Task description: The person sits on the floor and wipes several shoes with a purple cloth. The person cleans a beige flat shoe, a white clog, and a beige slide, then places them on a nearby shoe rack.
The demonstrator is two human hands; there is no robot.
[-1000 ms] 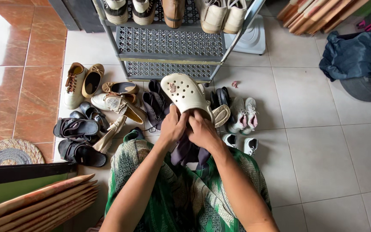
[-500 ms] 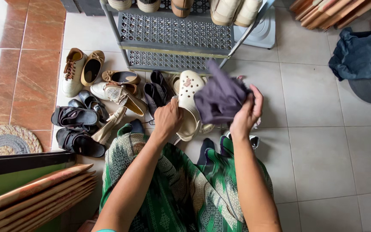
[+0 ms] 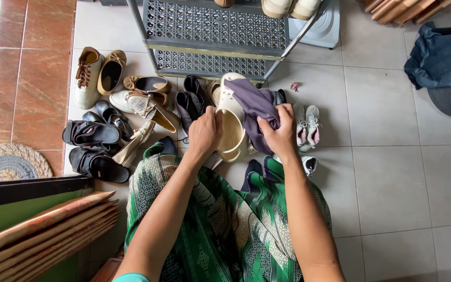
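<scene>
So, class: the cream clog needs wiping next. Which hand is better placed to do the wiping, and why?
Probably the right hand: it already grips the purple cloth draped against the cream clog. The left hand grips the clog's side, steadying it.

I'm seeing the cream clog (image 3: 232, 125) being held on its side, opening facing me, just before the rack, while the purple cloth (image 3: 256, 107) is draping bunched over its upper edge.

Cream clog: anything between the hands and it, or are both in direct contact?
Left hand grips the cream clog directly at its side, nothing between. Right hand holds a purple-grey cloth that lies over the clog's upper, so the cloth sits between that hand and the clog.
</scene>
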